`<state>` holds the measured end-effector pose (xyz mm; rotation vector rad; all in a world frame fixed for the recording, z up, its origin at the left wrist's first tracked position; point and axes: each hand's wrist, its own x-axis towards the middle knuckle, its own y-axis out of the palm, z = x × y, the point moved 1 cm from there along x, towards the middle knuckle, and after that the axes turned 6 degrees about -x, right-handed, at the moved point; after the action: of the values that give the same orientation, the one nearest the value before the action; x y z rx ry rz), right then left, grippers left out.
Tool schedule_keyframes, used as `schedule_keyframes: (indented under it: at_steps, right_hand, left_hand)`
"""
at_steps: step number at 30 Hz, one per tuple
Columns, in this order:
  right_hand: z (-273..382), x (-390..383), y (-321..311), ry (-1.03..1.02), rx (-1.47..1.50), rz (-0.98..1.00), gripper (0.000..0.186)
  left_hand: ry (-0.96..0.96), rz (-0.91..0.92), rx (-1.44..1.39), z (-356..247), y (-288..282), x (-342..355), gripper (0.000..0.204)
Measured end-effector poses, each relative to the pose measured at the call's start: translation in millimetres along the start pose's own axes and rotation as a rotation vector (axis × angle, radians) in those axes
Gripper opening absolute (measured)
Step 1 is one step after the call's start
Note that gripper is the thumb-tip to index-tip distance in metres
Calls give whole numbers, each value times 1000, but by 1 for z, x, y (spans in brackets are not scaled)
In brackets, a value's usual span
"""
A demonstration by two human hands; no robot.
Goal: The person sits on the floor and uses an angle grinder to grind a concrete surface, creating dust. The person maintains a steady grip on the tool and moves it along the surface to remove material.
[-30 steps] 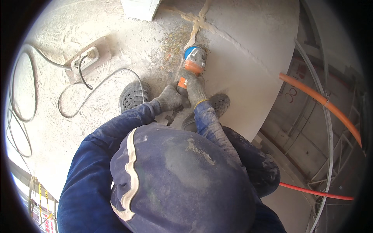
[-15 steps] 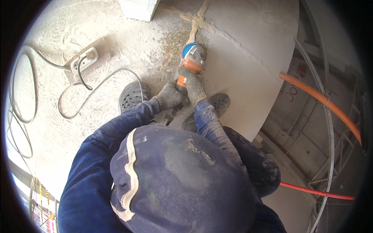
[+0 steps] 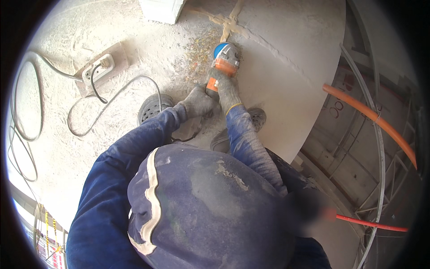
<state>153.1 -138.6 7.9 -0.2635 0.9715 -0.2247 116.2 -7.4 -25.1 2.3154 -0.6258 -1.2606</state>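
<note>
An orange and grey angle grinder (image 3: 226,66) with a blue disc (image 3: 219,49) is in both my hands, its head pointing away from me. My gloved right hand (image 3: 227,91) is wrapped round the body close behind the head. Farther back, my gloved left hand (image 3: 198,103) grips the rear of the grinder. The disc is at the near end of a pale filler line (image 3: 226,33) on the dusty floor, beside a patch of speckled, exposed stone (image 3: 200,53). Whether the disc touches the floor cannot be told.
A socket strip (image 3: 99,68) with a plugged-in cable (image 3: 130,83) lies to the left, near a coiled cord (image 3: 39,103). My grey clogs (image 3: 152,107) flank the work. Past the slab's right edge are an orange pipe (image 3: 358,104) and a red hose (image 3: 371,223). A white block (image 3: 162,10) stands ahead.
The grinder and both hands have moved slightly forward and to the right along the filler line. My grip on it is unchanged.
</note>
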Motion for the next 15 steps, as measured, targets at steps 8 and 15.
schedule_keyframes:
  at_steps: [8, 15]
  right_hand:
    - [-1, -7, 6, -86, 64, -101, 61]
    - [-16, -17, 9, -31, 100, -90, 61]
  left_hand:
    - [4, -20, 64, 1, -2, -4, 50]
    - [-44, -62, 27, 2, 3, -27, 50]
